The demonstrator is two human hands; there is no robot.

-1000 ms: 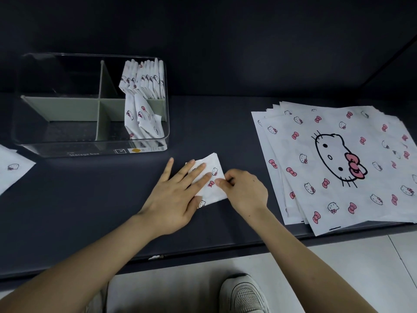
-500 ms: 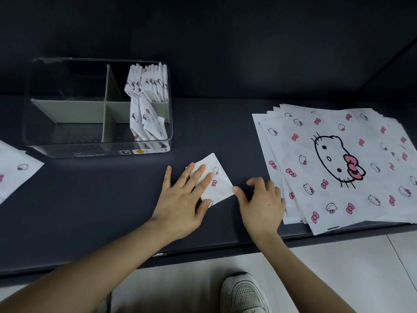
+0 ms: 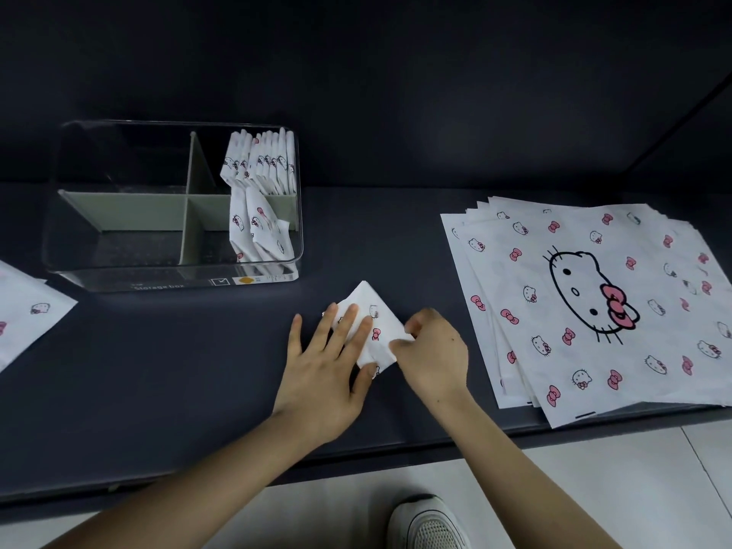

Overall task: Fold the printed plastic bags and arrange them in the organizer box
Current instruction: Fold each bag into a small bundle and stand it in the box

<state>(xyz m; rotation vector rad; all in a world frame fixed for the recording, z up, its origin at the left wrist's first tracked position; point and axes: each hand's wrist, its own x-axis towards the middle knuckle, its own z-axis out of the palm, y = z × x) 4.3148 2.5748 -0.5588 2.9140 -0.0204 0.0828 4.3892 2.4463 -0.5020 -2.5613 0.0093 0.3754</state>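
A small folded white bag (image 3: 382, 324) printed with cats and pink bows lies on the dark shelf in front of me. My left hand (image 3: 328, 366) presses flat on its left part, fingers spread. My right hand (image 3: 433, 356) pinches its right corner between thumb and fingers. The clear organizer box (image 3: 119, 271) with grey-green dividers stands at the back left. Several folded bags (image 3: 261, 164) stand in its far right compartment, and a few more (image 3: 257, 227) lean in the near right one. A stack of flat printed bags (image 3: 602, 303) lies at the right.
Another flat printed bag (image 3: 27, 322) pokes in at the left edge. The shelf's front edge (image 3: 277, 475) runs just below my wrists, with pale floor tiles and my shoe (image 3: 429, 525) beneath. A dark wall rises behind the box.
My right hand, which rested on the shelf beside the folded bag half a second ago, has come back and taken hold of the bag's right corner. My left hand stays pressed on it.
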